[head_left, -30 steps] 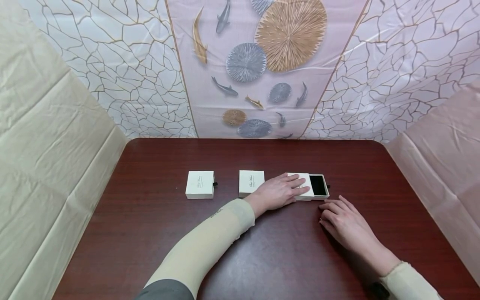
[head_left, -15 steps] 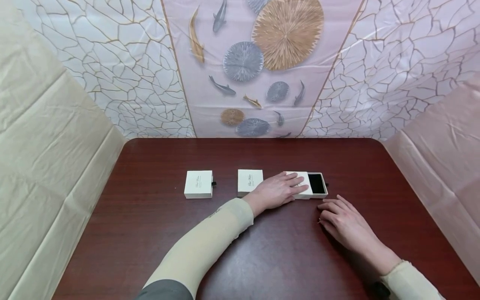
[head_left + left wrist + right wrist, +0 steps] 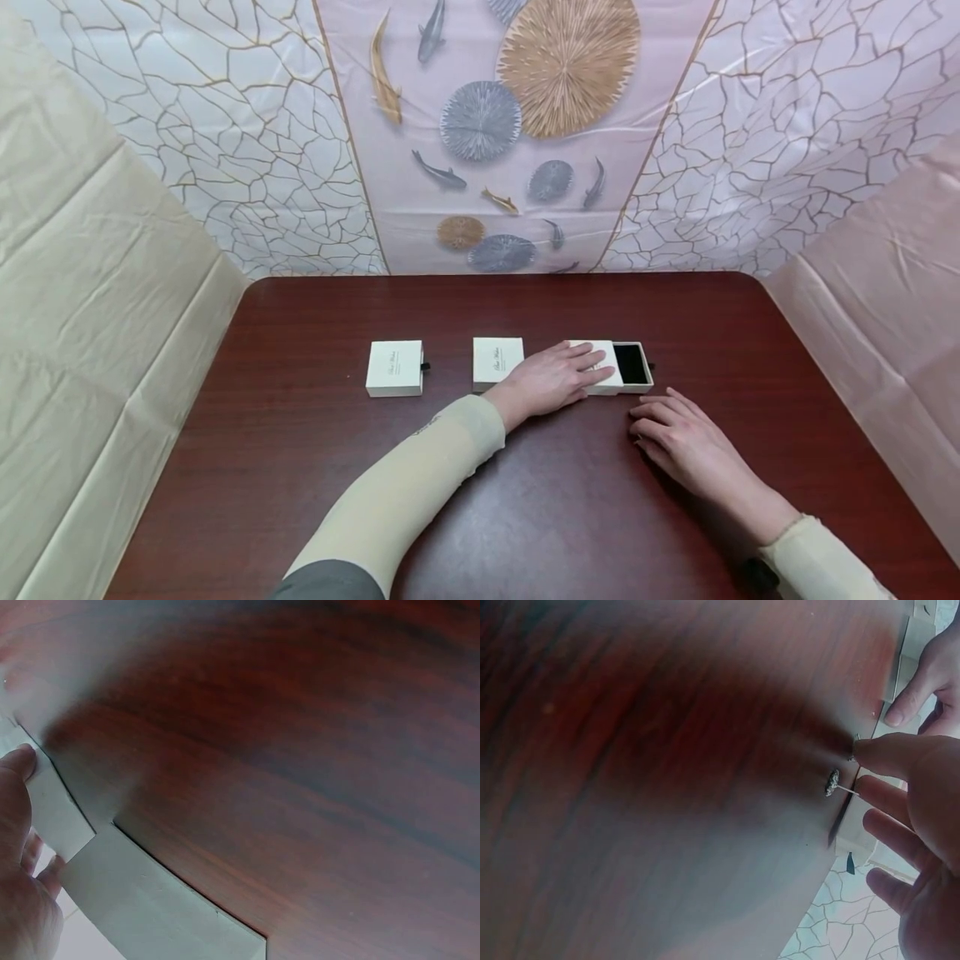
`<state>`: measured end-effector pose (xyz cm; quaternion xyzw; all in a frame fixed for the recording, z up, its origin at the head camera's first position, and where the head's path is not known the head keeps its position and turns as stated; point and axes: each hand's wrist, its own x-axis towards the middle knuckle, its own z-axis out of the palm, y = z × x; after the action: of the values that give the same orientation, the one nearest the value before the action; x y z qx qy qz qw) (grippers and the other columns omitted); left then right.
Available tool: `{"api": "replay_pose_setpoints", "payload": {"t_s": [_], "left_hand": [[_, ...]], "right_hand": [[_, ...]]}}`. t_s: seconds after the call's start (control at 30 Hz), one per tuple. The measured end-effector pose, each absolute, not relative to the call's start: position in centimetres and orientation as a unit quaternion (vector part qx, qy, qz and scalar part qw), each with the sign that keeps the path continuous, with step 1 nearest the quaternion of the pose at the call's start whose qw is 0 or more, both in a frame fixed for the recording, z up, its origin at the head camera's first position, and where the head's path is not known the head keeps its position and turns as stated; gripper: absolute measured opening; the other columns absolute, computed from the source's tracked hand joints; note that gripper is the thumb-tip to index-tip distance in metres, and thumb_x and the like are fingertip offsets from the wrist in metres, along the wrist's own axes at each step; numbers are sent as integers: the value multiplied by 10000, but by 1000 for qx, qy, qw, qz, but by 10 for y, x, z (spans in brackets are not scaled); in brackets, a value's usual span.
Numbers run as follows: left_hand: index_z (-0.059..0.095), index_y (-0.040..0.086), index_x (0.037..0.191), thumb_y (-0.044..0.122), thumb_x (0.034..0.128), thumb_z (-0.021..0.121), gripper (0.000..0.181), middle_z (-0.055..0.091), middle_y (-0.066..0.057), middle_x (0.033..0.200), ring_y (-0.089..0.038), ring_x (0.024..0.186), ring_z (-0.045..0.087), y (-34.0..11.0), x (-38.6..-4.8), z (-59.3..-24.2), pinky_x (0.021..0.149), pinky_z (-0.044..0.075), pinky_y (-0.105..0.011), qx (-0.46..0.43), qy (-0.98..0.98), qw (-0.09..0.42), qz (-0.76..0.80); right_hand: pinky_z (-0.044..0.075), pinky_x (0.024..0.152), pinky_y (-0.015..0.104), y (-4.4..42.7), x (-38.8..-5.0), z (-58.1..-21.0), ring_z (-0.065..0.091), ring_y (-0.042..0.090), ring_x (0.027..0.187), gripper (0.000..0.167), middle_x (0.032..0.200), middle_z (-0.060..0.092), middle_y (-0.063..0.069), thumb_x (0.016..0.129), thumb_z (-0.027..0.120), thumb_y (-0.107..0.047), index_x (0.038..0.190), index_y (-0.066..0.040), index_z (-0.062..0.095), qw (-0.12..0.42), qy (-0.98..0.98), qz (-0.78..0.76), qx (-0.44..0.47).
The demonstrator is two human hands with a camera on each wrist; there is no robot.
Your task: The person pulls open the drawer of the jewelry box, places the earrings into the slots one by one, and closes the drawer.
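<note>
In the head view, my left hand (image 3: 547, 379) lies across the rightmost white drawer box (image 3: 597, 387). Its fingers are straight and spread over the lid, while the left wrist view has the thumb (image 3: 21, 760) against the box's side. The drawer (image 3: 632, 365) sticks out to the right, showing a black lining. My right hand (image 3: 693, 442) hovers just in front of that drawer. From the right wrist, a silvery stud earring (image 3: 832, 784) shows, its thin post reaching a fingertip. A second small silvery piece (image 3: 854, 747), partly hidden, is pinched at the thumb tip.
Two more white boxes stand leftward in a row: a middle box (image 3: 497, 360), partly behind the left wrist, and a left box (image 3: 394, 368) with a black pull tab. The dark red table (image 3: 300, 467) meets patterned cloth (image 3: 292, 150) at its back edge.
The head view has shifted slightly, moving the scene a little left and up. Both hands keep nearly the same pose, and the drawer stays pulled out by about the same amount.
</note>
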<state>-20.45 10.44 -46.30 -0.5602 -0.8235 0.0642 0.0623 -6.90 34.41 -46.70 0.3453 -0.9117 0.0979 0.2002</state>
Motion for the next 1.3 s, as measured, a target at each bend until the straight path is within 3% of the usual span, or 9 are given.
{"api": "replay_pose_setpoints", "payload": {"t_s": [0.47,0.7,0.87,1.0,1.3], "left_hand": [[396,284,1672,389,1137,520,560,386,-11,1716,-210,1597,334,104,-205,-462,1284,313,-398,-558,-825,60,65],[389,289,1673,391,1137,522,561,386,-8,1716,-209,1598,332,103,-205,-460,1283,314,-397,-555,-827,61,69],[388,287,1674,385,1137,522,562,384,-10,1717,-210,1597,333,103,-205,-461,1285,309,-399,-555,-827,59,66],[389,286,1674,384,1137,524,563,385,-9,1716,-209,1597,334,104,-205,-462,1287,306,-398,-555,-827,58,65],[409,285,1666,382,1131,537,559,399,-7,1709,-207,1592,344,105,-204,-463,1282,315,-394,-558,-825,65,62]], "right_hand": [[42,1310,258,350,-67,-464,674,400,1091,101,1072,744,125,827,743,-161,899,-91,736,196,-912,97,347],[66,1312,262,355,-65,-466,678,406,1084,195,1084,744,136,988,626,-228,888,-97,728,200,-905,112,357],[84,1314,267,354,-66,-469,679,397,1076,41,1089,744,130,843,746,-126,863,-115,712,207,-904,115,355],[95,1313,267,353,-66,-471,681,384,1067,215,1090,742,114,723,838,-31,854,-137,705,211,-904,115,353],[92,1295,216,351,-66,-458,693,381,1077,216,1105,748,119,751,851,-5,864,-126,714,188,-915,145,327]]}}
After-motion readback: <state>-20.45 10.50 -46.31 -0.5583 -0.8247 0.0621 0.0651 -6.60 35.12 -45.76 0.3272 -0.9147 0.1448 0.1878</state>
